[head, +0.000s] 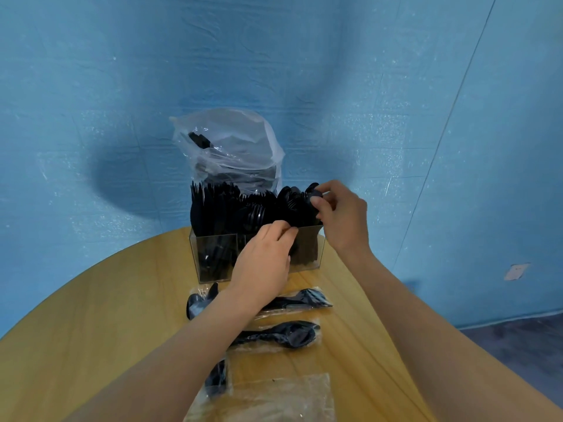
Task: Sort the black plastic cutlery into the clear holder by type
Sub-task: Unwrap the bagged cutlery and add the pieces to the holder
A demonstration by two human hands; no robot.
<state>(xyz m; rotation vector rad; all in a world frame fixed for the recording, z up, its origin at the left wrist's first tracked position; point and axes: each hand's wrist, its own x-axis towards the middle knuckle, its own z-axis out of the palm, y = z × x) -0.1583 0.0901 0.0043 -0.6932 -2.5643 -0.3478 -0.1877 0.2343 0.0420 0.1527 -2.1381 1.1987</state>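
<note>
A clear holder (pixel 213 257) stands at the far edge of the round wooden table (pixel 106 306), packed with black cutlery: pointed pieces (pixel 207 205) on the left, rounded spoon bowls (pixel 292 202) on the right. My left hand (pixel 262 263) is at the holder's front rim, its fingers curled over the edge of the right compartment. My right hand (pixel 338 214) pinches the bowl of a black spoon (pixel 315 194) at the top of the right compartment. Wrapped black cutlery packs (pixel 289 333) lie on the table in front of the holder.
A clear plastic bag (pixel 231 147) with more black cutlery stands behind the holder against the blue wall. An empty clear wrapper (pixel 274 397) lies at the table's near edge. Another wrapped piece (pixel 216 379) lies beside my left forearm.
</note>
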